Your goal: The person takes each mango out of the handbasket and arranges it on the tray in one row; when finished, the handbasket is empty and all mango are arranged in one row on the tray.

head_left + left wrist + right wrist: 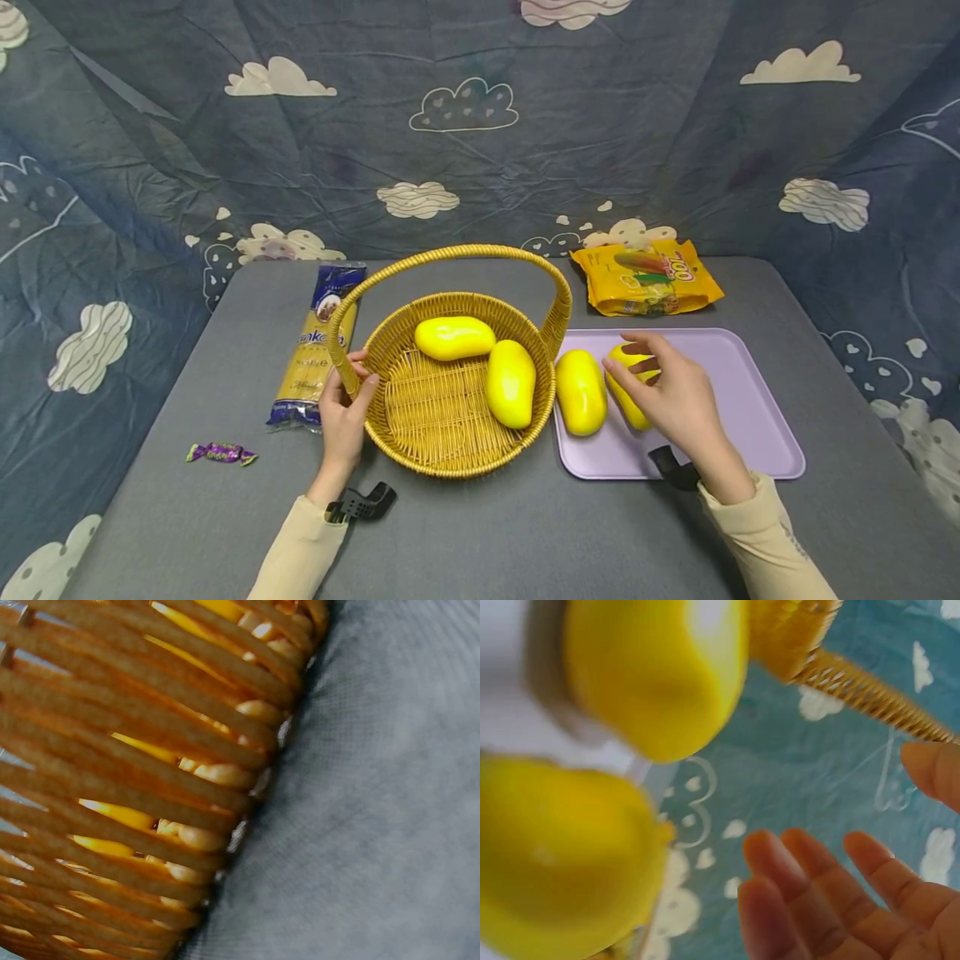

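Observation:
A golden wicker basket (427, 465) with a tall arched handle stands in the middle of the table. My left hand (345, 421) grips its left side where the handle meets the rim. In the left wrist view the woven basket wall (112, 772) fills the left half. Inside the basket lie a yellow mango (454, 338) and a second mango (512, 385). My right hand (678, 396) is over the lilac tray (742, 400), fingers spread and holding nothing. Beneath it is a mango (628, 392), partly hidden by the fingers; another mango (581, 393) lies beside it.
A blue and yellow pasta packet (311, 350) lies left of the basket, partly behind the handle. Farther left is a purple wrapped candy (222, 452). Behind the tray sits a yellow-orange packet (648, 279). A cloud-patterned cloth (465, 167) hangs along the table's back edge.

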Motion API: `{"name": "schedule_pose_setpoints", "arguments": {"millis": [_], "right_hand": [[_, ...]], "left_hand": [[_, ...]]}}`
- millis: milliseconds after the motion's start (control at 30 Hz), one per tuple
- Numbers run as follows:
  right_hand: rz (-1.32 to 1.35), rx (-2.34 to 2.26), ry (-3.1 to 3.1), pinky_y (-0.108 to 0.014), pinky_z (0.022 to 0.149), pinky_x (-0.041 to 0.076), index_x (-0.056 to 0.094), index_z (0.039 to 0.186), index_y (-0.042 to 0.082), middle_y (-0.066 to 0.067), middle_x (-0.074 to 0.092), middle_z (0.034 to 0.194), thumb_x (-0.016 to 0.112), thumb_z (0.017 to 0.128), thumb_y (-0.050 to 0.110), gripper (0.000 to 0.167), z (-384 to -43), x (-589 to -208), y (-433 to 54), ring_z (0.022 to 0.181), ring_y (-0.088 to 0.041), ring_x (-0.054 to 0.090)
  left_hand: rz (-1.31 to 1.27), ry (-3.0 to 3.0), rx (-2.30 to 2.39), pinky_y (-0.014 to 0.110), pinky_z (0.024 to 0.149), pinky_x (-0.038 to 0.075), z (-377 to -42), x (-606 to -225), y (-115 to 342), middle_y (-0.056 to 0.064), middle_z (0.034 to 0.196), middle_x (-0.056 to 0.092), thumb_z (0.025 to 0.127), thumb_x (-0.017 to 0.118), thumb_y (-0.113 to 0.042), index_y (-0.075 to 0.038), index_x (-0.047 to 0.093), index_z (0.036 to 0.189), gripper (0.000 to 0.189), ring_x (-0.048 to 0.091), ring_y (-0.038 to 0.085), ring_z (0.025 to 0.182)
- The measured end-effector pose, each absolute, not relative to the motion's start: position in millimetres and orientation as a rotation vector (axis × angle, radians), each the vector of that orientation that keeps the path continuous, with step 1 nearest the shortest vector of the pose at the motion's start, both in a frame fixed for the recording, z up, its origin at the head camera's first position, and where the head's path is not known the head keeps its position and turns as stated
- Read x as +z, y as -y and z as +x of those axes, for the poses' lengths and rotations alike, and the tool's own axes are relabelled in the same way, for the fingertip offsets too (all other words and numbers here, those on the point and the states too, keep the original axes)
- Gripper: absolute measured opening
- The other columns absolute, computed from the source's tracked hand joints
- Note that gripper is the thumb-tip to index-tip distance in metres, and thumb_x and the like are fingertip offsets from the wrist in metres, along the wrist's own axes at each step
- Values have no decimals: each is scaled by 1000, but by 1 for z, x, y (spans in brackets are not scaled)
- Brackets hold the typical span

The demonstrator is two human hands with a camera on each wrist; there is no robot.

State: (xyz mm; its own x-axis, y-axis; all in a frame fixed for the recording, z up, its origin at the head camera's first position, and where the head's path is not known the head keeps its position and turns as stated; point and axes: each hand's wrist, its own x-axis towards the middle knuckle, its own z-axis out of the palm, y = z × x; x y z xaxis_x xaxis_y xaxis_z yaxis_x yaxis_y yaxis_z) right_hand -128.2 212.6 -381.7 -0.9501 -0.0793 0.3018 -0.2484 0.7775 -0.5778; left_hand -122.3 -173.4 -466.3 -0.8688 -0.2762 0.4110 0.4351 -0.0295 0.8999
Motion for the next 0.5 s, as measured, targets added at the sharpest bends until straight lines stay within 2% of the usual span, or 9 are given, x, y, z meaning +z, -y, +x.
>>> {"name": "schedule_pose_setpoints", "arguments": {"millis": [100,300,500], "right_hand": [[338,944,2685,-44,64,53,60,119,5,-14,68,99,71,86,29,42,-125,-375,-203,74,-26,66],[518,905,2673,-38,61,54,64,116,8,-9,70,95,76,82,26,40,-122,-362,-185,74,-22,66],[703,847,2677,-34,62,52,65,117,10,-2,69,103,77,80,30,43,-128,-356,-167,81,-17,65]], "left_hand": [[-169,1773,-1943,25,91,34,-123,-467,173,23,125,49,89,58,7,17,46,101,19,44,31,114],[-165,1778,-1941,26,92,34,-123,-467,173,24,125,49,89,58,8,17,45,101,20,44,32,116],[-157,1790,-1941,26,92,34,-122,-467,173,24,125,49,89,57,9,19,45,102,20,43,32,116]]}}
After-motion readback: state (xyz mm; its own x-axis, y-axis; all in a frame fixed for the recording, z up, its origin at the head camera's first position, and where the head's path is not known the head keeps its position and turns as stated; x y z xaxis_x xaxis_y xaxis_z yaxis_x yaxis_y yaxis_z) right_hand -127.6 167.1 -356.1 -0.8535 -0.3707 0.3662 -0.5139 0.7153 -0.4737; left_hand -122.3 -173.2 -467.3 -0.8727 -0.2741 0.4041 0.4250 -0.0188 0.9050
